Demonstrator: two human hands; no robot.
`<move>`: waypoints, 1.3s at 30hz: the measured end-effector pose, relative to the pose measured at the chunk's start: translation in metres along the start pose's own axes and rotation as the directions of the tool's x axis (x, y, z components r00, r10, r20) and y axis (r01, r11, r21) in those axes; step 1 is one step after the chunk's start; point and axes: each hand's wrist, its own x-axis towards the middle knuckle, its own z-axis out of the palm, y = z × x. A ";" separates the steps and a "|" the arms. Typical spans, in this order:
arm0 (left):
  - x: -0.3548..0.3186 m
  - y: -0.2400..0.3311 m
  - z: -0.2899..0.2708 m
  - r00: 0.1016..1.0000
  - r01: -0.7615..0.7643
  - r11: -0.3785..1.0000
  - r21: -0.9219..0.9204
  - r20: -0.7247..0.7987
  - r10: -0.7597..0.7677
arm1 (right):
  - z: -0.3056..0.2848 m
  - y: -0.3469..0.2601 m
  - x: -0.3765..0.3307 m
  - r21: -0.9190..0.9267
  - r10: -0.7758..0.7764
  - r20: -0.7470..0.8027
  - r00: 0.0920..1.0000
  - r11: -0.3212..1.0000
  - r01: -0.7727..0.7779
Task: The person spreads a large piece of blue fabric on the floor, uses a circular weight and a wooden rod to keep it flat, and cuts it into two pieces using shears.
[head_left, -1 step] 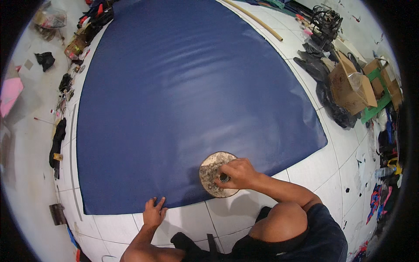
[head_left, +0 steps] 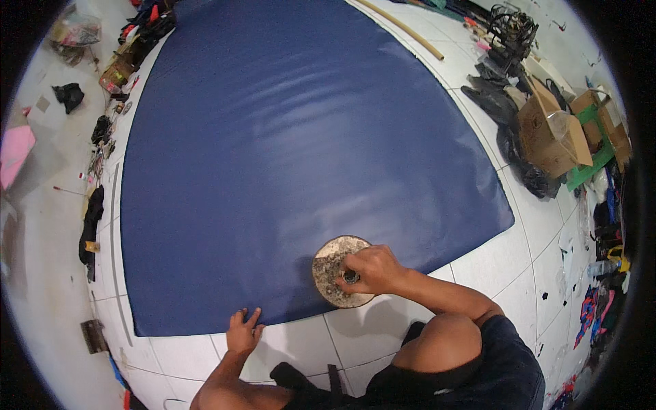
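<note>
A large dark blue sheet (head_left: pixel 219 184), smooth and slightly glossy, lies spread over the white tiles. Near its front edge, right of the middle, rests a round, worn, wood-coloured disc (head_left: pixel 328 266) with a dark round part at its centre. My right hand (head_left: pixel 376 268) has its fingers curled round that centre part, partly hiding it. Further left, my left hand (head_left: pixel 243 332) lies with spread fingers, their tips on the front edge of the blue sheet and the palm over the tiles.
A long yellowish tube (head_left: pixel 403 29) lies along the sheet's far right side. On the right are cardboard boxes (head_left: pixel 547 133), black plastic bags (head_left: pixel 509 140) and a clear bottle (head_left: pixel 603 268). A thin grey strip (head_left: pixel 116 260) runs beside the left edge, near a dark cloth (head_left: pixel 89 229).
</note>
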 end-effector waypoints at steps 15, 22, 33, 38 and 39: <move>0.091 0.194 -0.305 0.959 0.235 0.814 -0.531 0.265 -0.104 | -0.202 -0.083 0.003 -0.059 0.485 0.709 0.511 0.763 -0.644; -0.034 0.246 -0.455 0.947 0.221 0.827 -0.517 0.316 -0.056 | -0.372 -0.185 -0.086 0.022 0.502 0.798 0.333 0.527 -0.850; -0.025 0.284 -0.502 0.678 0.566 0.812 -0.141 0.640 -0.361 | -0.638 -0.018 -0.184 -0.310 0.971 0.237 0.015 0.090 -0.946; 0.148 0.351 -0.594 0.776 0.470 0.859 -0.202 0.558 -0.293 | -0.725 0.048 -0.103 0.092 0.981 0.084 -0.172 -0.180 -0.979; 0.167 0.365 -0.635 0.762 0.532 0.822 -0.205 0.539 -0.359 | -0.711 0.033 -0.123 0.182 0.961 0.164 -0.222 -0.250 -0.951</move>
